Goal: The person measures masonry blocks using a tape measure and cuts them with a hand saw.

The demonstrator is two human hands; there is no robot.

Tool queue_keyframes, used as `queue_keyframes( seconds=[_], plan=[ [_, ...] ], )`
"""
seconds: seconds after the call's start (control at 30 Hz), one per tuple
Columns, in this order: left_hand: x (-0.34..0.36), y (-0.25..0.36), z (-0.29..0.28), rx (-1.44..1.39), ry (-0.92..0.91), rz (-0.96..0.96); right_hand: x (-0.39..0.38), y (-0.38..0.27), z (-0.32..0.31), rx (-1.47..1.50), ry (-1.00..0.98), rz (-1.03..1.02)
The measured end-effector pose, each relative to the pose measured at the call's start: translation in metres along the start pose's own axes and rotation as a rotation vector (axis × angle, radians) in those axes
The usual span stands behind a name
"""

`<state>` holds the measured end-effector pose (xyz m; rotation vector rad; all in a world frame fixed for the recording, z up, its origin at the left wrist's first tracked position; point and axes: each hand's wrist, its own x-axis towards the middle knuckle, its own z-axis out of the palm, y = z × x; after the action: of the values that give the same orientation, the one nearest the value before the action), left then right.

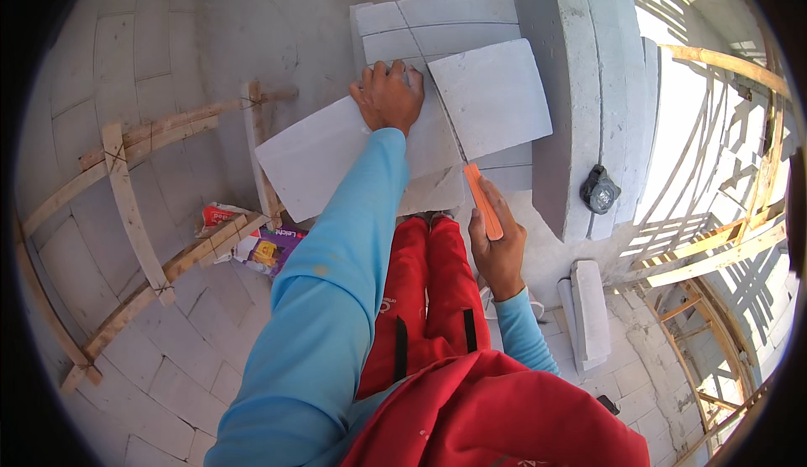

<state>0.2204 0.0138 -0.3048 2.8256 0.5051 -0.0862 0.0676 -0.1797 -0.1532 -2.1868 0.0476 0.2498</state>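
Note:
My right hand [499, 253] is wrapped around the orange handle [483, 202] of a hand saw. The saw's thin dark blade [444, 107] runs away from me, up and to the left, in a cut across a white building block. My left hand [389, 97] presses on the larger left part of the white block [315, 152], its fingers bent over the far edge. On the other side of the blade lies the squarish right part [492, 97] of the block. More white blocks [445, 20] lie underneath, and the far end of the blade reaches over them.
A stack of grey-white blocks [559, 105] stands close on the right, with a black tape measure [599, 189] on it. To the left is a wooden frame [134, 206] beside printed bags [267, 247]. Narrow block pieces [590, 311] lie at lower right, near wooden framing [714, 358].

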Motion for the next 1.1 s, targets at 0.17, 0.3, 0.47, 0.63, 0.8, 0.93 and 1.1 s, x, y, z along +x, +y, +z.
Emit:
queue_keyframes(
  seconds=[0.17, 0.3, 0.47, 0.63, 0.8, 0.93, 1.1],
  plan=[
    [0.002, 0.003, 0.007, 0.028, 0.119, 0.06, -0.024, -0.006, -0.023, 0.022, -0.015, 0.044],
    [0.004, 0.004, 0.007, 0.002, 0.094, 0.073, 0.051, -0.021, 0.01, 0.056, -0.052, 0.108],
    [0.005, 0.001, 0.006, -0.017, 0.048, 0.026, 0.028, -0.015, -0.006, -0.003, 0.002, 0.001],
    [0.001, 0.004, 0.003, 0.025, 0.011, 0.045, 0.059, -0.028, 0.003, 0.045, -0.054, 0.171],
    [0.003, -0.002, 0.007, -0.027, 0.024, 0.025, 0.049, -0.033, 0.008, -0.02, -0.029, 0.067],
    [0.004, 0.0, 0.009, 0.009, 0.033, 0.042, -0.006, -0.025, -0.019, -0.03, -0.023, 0.055],
    [0.004, 0.003, 0.005, 0.009, 0.017, 0.057, 0.062, -0.034, 0.025, 0.02, -0.044, 0.143]
  ],
)
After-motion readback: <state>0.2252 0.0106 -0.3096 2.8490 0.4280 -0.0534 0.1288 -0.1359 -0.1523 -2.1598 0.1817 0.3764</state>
